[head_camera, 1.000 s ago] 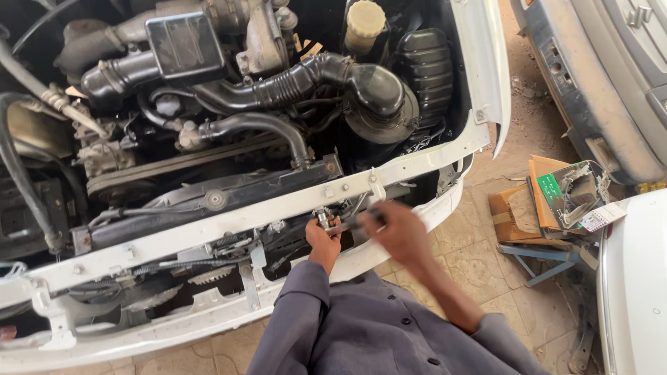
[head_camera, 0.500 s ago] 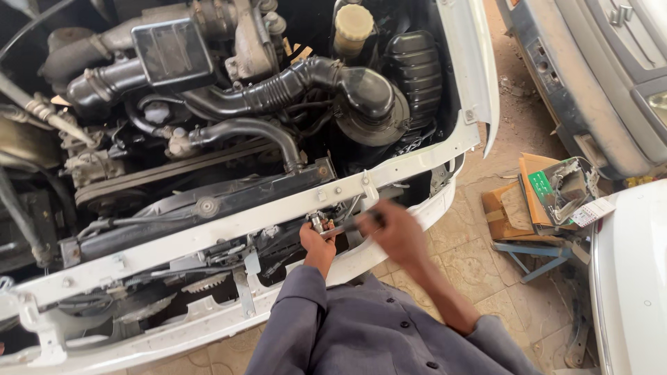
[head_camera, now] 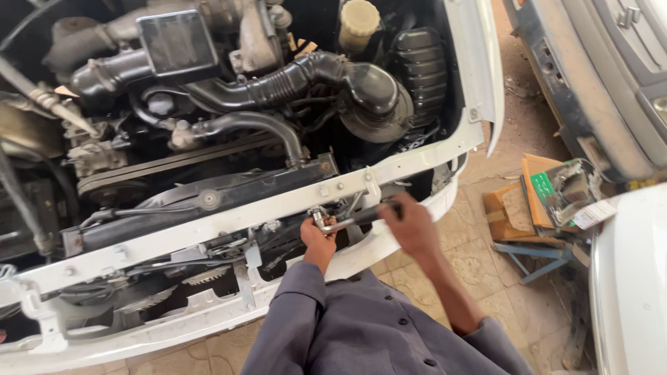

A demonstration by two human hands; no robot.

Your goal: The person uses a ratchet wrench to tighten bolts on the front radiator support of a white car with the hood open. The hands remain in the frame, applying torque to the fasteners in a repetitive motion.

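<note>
I look down into the open engine bay of a white car. My right hand (head_camera: pixel 411 223) is closed around the dark handle of a ratchet wrench (head_camera: pixel 351 221), whose metal head sits just under the white front crossmember (head_camera: pixel 229 223). My left hand (head_camera: pixel 318 240) steadies the wrench head from below, fingers wrapped at the socket. Both grey sleeves reach in from the bottom of the view. The fastener under the socket is hidden.
Behind the crossmember lie the radiator, a black ribbed intake hose (head_camera: pixel 278 83), a round black air housing (head_camera: pixel 375 104) and a cream cap (head_camera: pixel 360 19). The white bumper (head_camera: pixel 208 319) runs along below. Cardboard boxes (head_camera: pixel 535 201) sit on the tiled floor at right, beside another grey vehicle (head_camera: pixel 604 76).
My right hand has swung the wrench handle slightly up and rightward while the left hand stays at the wrench head. The camera has shifted a little closer.
</note>
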